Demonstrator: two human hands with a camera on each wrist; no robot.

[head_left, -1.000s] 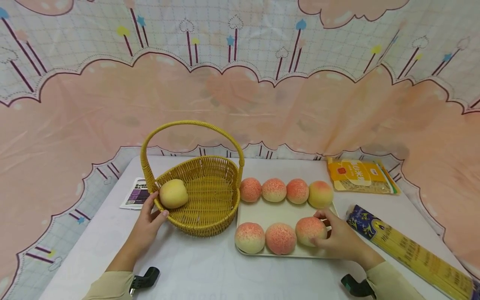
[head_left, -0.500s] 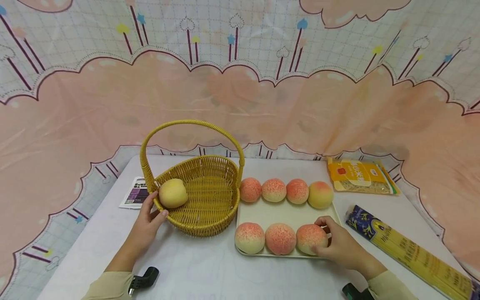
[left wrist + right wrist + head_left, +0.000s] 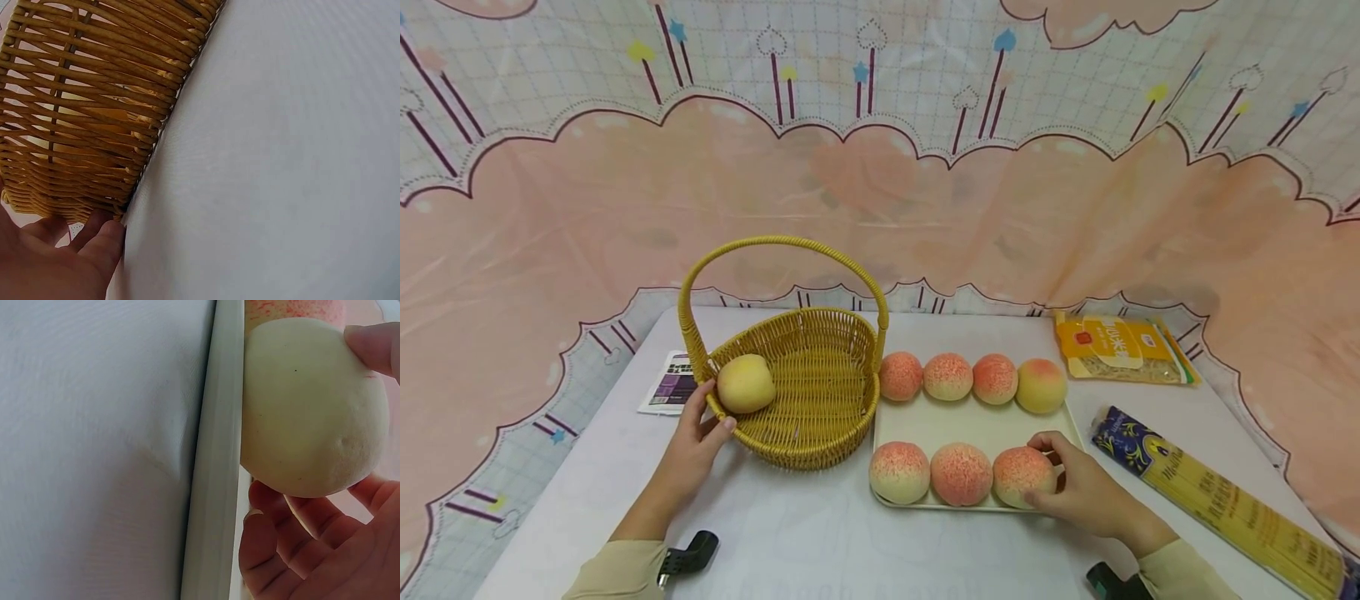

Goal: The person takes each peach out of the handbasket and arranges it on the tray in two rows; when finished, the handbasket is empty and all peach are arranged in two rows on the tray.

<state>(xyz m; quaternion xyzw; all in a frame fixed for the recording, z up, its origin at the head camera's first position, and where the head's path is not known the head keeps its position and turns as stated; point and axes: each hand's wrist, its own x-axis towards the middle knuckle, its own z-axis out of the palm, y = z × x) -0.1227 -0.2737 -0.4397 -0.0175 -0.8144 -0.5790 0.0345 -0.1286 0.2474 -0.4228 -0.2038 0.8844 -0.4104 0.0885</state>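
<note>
My left hand [image 3: 696,442] grips the left rim of a yellow wicker basket [image 3: 808,392] with a tall arched handle; one pale yellow fruit [image 3: 746,383] lies inside at the left. In the left wrist view, the fingers [image 3: 103,247] are at the lower corner of the woven side. On a cream tray [image 3: 925,425] right of the basket, my right hand [image 3: 1082,492] holds the front-right peach [image 3: 1022,477], thumb on one side and fingers on the other. Close up, the peach [image 3: 312,406] shows its pale side just at the tray rim [image 3: 212,456].
Two more peaches [image 3: 962,475] sit in the tray's front row, and several in its back row [image 3: 948,377]. To the right are a yellow food packet [image 3: 1123,350] and a long noodle pack [image 3: 1217,500]. A white-and-purple packet [image 3: 672,385] lies behind the left hand.
My right hand and the front-right peach have shifted slightly right and down, the peach settling in line with its row. The left hand keeps its place on the basket.
</note>
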